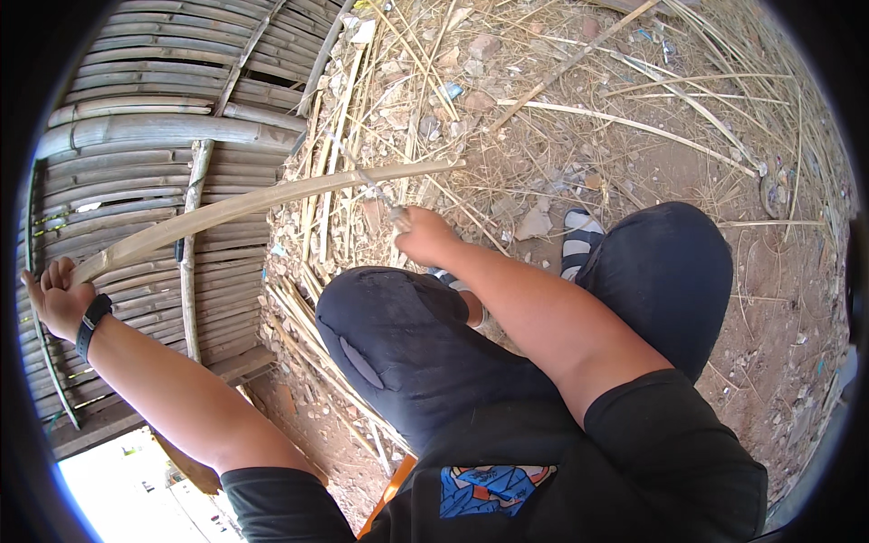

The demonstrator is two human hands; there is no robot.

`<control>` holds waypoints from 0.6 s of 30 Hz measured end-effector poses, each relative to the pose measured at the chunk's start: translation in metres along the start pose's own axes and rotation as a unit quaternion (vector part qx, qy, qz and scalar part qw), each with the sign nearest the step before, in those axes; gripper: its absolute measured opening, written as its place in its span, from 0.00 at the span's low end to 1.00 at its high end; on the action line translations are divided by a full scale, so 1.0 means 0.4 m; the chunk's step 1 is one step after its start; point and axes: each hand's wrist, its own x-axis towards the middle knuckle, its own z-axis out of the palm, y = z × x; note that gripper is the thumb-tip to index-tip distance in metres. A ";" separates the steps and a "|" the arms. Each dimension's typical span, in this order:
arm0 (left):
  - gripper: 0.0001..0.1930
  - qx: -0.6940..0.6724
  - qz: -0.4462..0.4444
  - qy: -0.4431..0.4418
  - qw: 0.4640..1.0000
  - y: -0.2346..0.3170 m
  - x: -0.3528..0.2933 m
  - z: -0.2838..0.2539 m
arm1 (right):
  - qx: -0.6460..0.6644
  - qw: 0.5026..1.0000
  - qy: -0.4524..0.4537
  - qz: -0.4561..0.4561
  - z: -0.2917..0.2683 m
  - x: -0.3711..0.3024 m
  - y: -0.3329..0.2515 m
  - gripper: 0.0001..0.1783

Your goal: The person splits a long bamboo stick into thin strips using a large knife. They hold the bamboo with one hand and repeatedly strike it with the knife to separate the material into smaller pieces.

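My left hand, with a dark watch on its wrist, is closed on the near end of a long pale bamboo strip. The strip slants up to the right and tapers to its far tip in front of my knees. My right hand grips the handle of a knife with a thin grey blade. That blade points up and to the left and crosses the strip near its far part. Whether its edge touches or cuts into the strip I cannot tell.
On the left stands a bamboo slat wall with poles across it. Split bamboo strips lie beside it, and more strips are scattered over the dirt ground with shavings and stones. My bent knees rise close below the knife.
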 end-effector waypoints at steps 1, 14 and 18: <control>0.06 0.019 0.006 0.002 1.000 -0.007 -0.008 0.007 | 0.030 0.998 -0.022 -0.048 0.010 -0.011 -0.052 0.20; 0.10 0.086 0.034 -0.036 0.995 0.005 -0.012 0.060 | -0.032 0.957 0.083 0.275 -0.030 0.035 0.251 0.24; 0.18 0.153 0.074 -0.043 0.984 -0.014 -0.011 0.069 | -0.024 0.995 0.077 0.066 -0.008 -0.005 0.085 0.28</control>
